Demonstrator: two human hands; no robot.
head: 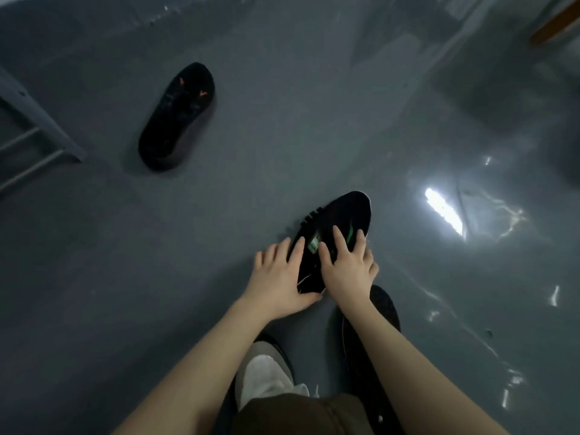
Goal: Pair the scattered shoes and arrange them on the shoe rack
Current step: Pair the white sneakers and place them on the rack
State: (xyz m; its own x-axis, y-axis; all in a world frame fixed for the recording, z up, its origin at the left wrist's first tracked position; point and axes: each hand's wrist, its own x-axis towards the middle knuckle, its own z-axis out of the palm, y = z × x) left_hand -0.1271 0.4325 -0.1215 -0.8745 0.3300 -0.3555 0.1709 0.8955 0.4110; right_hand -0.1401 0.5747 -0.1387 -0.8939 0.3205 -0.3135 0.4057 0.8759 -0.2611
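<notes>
Both hands, the left hand [279,276] and right hand [346,266], are closing their fingers around the green-marked shoe [337,227] on the floor [282,136], gathering it; next, I judge, comes lifting it and finding its mate, likely not the red-marked shoe [179,116] lying well beyond it.

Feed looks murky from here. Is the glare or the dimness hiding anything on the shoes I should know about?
Head view: dim overall, so the far black shoe shows little beyond faint red marks. Head view: bright glare on the glossy floor sits right of the green-accented shoe, not over it. Head view: left hand and right hand are slightly soft and cover its rear half; wide-angle bending shows at the edges.
</notes>
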